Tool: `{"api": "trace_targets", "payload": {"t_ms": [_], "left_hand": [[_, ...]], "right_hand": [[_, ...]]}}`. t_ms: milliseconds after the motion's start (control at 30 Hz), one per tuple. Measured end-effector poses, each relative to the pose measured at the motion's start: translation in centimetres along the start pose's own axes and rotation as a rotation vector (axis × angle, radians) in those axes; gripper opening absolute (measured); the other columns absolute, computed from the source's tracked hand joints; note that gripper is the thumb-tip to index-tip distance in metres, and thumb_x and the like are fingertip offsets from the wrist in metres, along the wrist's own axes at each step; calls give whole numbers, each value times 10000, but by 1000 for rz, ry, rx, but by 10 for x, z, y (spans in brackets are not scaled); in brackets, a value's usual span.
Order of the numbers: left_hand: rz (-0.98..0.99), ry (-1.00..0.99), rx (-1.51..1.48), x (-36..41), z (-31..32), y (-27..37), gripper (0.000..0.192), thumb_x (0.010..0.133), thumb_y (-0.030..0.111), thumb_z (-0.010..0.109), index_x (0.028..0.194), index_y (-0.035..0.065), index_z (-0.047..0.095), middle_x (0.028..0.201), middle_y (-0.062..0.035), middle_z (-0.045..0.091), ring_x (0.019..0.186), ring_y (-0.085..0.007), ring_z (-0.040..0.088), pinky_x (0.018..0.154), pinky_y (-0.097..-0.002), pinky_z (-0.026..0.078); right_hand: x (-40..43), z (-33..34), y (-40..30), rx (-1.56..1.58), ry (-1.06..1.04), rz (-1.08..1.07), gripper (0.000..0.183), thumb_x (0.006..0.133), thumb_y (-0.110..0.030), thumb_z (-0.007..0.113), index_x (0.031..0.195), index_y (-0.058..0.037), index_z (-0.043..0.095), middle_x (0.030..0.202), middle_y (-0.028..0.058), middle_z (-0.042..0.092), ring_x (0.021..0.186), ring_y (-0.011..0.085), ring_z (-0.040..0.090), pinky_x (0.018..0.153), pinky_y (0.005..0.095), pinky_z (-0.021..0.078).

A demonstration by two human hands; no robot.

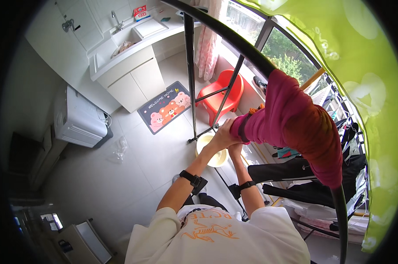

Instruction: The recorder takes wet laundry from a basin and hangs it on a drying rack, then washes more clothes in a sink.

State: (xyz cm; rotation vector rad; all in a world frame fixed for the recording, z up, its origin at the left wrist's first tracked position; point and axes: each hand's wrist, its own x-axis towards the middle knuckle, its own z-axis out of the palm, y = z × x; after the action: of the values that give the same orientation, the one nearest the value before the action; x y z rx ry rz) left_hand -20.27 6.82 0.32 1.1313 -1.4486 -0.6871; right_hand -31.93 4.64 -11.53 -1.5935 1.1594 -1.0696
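Note:
A magenta cloth with an orange-red patch (304, 122) is looped over the curved black rail (232, 29) of a metal rack, its near end gathered into a tight roll. Around that end my left hand (222, 136) is closed. Just below it, my right hand (235, 150) grips the underside of the same roll, its fingers partly hidden by the cloth. A dark band and an orange trim show on the roll beside my left hand. Beneath both hands a pale yellow basin (201, 142) stands on the floor, partly covered by my left forearm.
A red plastic chair (230, 87) stands behind the rack's legs, near a bear-print doormat (167, 109). Further back is a sink (124, 41) with cloth in it. Dark garments (304, 171) hang at the right. A clear plastic bag (120, 150) lies on the tiles.

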Motion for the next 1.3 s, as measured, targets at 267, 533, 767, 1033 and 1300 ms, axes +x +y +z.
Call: {"api": "trace_targets", "payload": {"t_ms": [267,533,767,1033,1300], "left_hand": [[-258,-318,-126,4,-35,-6,672,858,142,683,1462,131,390,1472,-113,435,1293,-285,491,1027,-424,412],[-41,-534,-284,20,-80,44,613,806,10,561,1406,52,442,1406,-157,488,1323,-302,459,1101,-412,353],[-141,-586,-462,20,-111,38,583,823,-22,532,1400,25,456,1416,-149,499,1349,-258,445,1122,-432,330],[-9,-551,-565,65,-163,143,365,965,186,533,1281,7,569,1263,-129,624,1188,-221,585,1021,-373,438],[-12,-413,-562,101,-120,196,375,932,175,630,1255,2,551,1153,-90,621,1061,-172,607,897,-347,515]], "right_hand": [[-37,26,29,-234,620,76,445,730,-161,773,1106,-13,587,1056,182,617,1076,381,541,986,487,366],[-126,18,-10,-180,455,380,532,762,-93,751,1241,10,543,1095,164,655,922,252,663,785,350,539],[-238,3,-13,-117,529,555,298,845,-114,653,1127,-20,631,969,79,695,778,152,654,642,287,533],[-317,-48,-87,-187,507,640,256,882,-138,633,1106,-15,642,935,77,684,795,135,638,670,278,527],[-211,-120,-303,-87,910,-116,298,937,-236,660,1157,-37,630,1008,58,702,924,141,662,778,277,518]]}}
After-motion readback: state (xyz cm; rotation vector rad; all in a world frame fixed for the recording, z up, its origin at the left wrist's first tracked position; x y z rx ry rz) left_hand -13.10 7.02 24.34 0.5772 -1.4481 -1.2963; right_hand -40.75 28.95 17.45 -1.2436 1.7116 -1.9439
